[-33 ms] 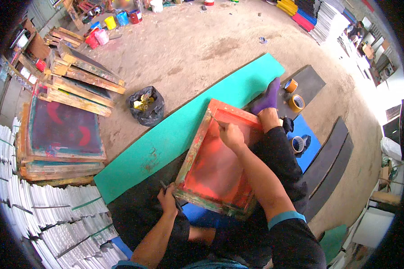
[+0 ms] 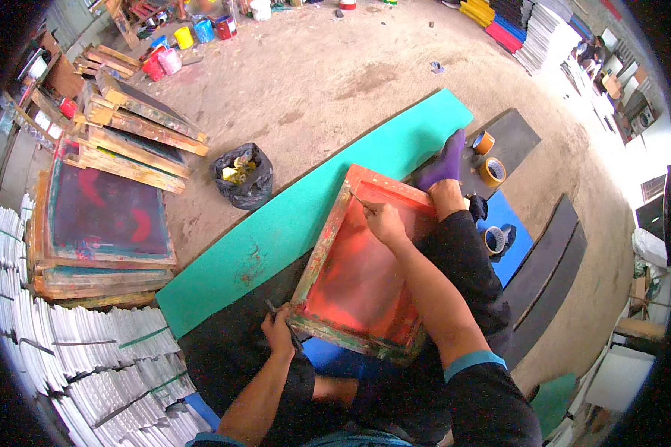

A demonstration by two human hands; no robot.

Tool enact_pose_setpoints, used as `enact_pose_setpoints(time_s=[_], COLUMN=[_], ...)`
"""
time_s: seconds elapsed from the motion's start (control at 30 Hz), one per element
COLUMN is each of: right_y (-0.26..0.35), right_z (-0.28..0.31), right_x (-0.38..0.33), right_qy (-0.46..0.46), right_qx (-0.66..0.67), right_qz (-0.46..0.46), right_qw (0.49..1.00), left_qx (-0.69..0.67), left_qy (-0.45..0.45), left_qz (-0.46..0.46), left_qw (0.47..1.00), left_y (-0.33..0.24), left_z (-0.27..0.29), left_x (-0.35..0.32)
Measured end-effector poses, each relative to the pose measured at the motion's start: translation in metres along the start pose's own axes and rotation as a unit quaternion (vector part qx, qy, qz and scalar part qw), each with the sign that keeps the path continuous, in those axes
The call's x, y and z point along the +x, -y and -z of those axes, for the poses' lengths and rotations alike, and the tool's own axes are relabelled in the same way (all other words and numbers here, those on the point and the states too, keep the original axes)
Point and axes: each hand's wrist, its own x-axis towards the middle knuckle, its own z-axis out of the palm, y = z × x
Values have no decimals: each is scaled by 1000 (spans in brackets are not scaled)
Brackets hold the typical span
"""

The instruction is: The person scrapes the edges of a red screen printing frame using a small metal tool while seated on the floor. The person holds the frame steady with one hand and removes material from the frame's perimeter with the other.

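Observation:
A wooden screen-printing frame (image 2: 343,257), stained red and orange around its mesh, rests tilted across my lap and legs. My right hand (image 2: 385,222) is closed round a thin pointed tool (image 2: 357,197), whose tip meets the frame's upper left rail; its exact kind is too small to tell. At the frame's lower left corner, my left hand (image 2: 279,334) grips a slim dark rod-like tool (image 2: 297,343) that sticks out on both sides of the fingers. The left fingers are close to the frame's edge; whether they touch it I cannot tell.
A long green foam strip (image 2: 313,201) lies beyond the frame. Tape rolls (image 2: 492,171) sit by my right foot. A black bag of scraps (image 2: 244,176) stands on the floor. Stacked printing frames (image 2: 108,205) and bundled white sheets (image 2: 89,335) line the left.

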Motion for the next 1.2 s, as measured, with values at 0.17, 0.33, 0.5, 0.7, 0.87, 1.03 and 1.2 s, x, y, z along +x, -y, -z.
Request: enact_pose_setpoints(time_s=[0.17,0.33,0.5,0.7,0.87,1.03,1.2], right_y=[-5,-29,-16,-24,24,38,39], right_z=[-3,-17,6,-19,4,12,19], right_x=[12,17,26,-17,-36,-34,-30], right_qy=[26,-6,148,-77,4,29,54], right_qx=[-37,15,419,36,-119,-175,-143], right_qz=[16,31,-264,86,-13,-1,-3], right_qw=[999,999,856,993,993,984,988], left_qx=[-11,12,3,34,23,14,31], left_qy=[-34,-2,9,1,5,12,8], left_qz=[18,13,-5,-1,-9,-9,9], left_qw=[999,1000,1000,999,1000,1000,999], left_y=[-22,-14,-12,-19,-19,-13,-15], left_z=[-19,-12,-11,-15,-13,-11,-11], left_x=[-9,0,1,-2,-1,3,2])
